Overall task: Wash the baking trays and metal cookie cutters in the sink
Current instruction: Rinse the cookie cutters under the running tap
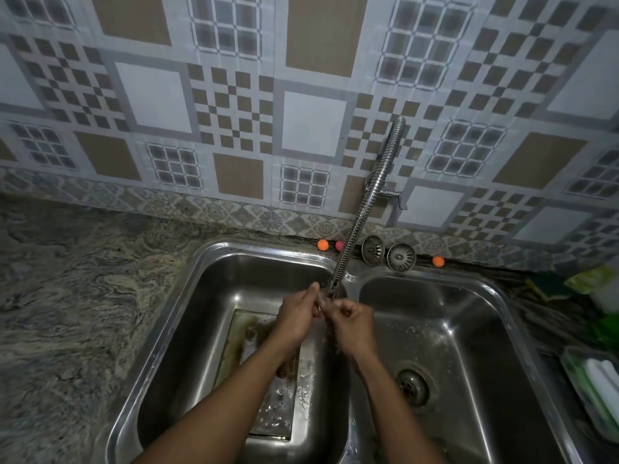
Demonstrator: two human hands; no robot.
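Observation:
My left hand (296, 318) and my right hand (351, 321) meet under the end of the flexible metal tap hose (363, 212), above the divider between the two basins. A small shiny metal piece (320, 305), apparently a cookie cutter, is pinched between them and mostly hidden by my fingers. My right hand's fingers are curled around it, while my left hand's fingers press on it from the left. A stained rectangular baking tray (273, 400) lies flat on the bottom of the left basin (187, 329), partly under my left forearm, with water on it.
The right basin (469, 329) holds only its drain (412, 386). Two metal strainer plugs (401, 257) and small orange balls (323, 245) sit on the back ledge. The granite counter (67, 313) spreads left. A sponge (549, 286) and a green-lidded container (596, 390) stand at the right.

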